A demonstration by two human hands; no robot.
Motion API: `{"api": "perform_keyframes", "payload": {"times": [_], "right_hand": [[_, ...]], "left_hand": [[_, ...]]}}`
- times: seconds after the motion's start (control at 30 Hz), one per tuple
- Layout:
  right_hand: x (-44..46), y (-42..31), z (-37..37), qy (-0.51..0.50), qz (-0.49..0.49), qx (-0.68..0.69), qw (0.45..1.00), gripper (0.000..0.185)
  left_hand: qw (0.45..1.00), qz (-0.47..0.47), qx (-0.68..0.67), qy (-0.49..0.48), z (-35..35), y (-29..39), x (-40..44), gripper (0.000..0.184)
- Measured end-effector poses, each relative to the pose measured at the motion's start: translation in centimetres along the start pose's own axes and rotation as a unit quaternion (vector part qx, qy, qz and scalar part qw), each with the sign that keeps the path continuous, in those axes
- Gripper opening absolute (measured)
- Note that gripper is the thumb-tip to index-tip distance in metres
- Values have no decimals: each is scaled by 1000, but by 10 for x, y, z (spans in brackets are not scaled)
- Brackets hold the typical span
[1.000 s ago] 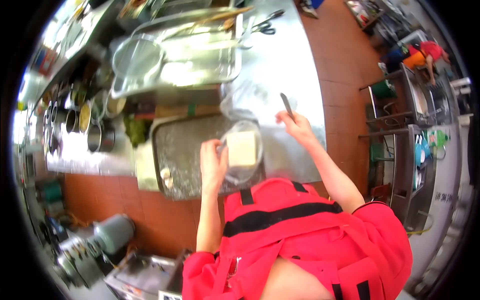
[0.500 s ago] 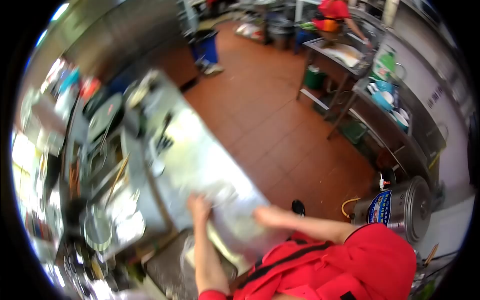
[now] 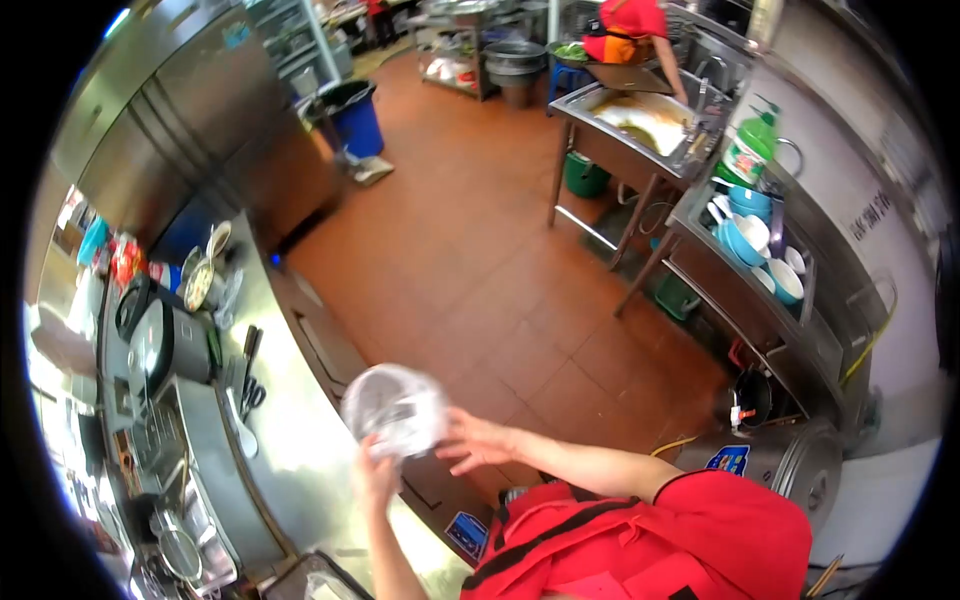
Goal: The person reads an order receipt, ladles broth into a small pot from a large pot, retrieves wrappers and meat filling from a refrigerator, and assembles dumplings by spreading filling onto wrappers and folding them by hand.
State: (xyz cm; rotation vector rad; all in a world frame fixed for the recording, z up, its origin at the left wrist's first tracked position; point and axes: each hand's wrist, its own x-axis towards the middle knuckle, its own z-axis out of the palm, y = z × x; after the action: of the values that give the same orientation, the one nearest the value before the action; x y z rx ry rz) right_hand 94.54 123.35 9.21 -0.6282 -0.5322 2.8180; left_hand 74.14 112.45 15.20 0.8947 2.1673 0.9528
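Note:
A puffed-out, see-through plastic bag (image 3: 395,410) is held up above the edge of the steel counter (image 3: 300,420). My left hand (image 3: 375,475) pinches its lower left side. At the bag's right side is my right hand (image 3: 478,441), fingers spread; whether the fingertips touch the plastic is hard to tell. On the counter to the left lie black-handled scissors (image 3: 254,397), a black-handled knife (image 3: 251,345) and a white spoon (image 3: 241,428).
A rice cooker (image 3: 170,345) stands at the left. A blue bin (image 3: 357,125) is on the tiled floor. At the right are bowls (image 3: 745,238), a green soap bottle (image 3: 752,145) and a steel pot (image 3: 800,470). Another person (image 3: 635,30) works at a sink (image 3: 580,100).
The plastic has come up off the counter and now stands puffed out between my hands. My right hand has moved left and opened. The view has shifted, too.

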Motion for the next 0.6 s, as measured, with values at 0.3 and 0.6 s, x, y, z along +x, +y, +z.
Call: {"api": "perform_keyframes", "payload": {"times": [0.3, 0.6], "right_hand": [[100, -84, -86, 155, -87, 72, 981, 26], [320, -326, -114, 180, -170, 60, 967, 29]], "left_hand": [[918, 316, 186, -151, 136, 43, 98, 28], [952, 301, 26, -53, 90, 115, 398, 82]]}}
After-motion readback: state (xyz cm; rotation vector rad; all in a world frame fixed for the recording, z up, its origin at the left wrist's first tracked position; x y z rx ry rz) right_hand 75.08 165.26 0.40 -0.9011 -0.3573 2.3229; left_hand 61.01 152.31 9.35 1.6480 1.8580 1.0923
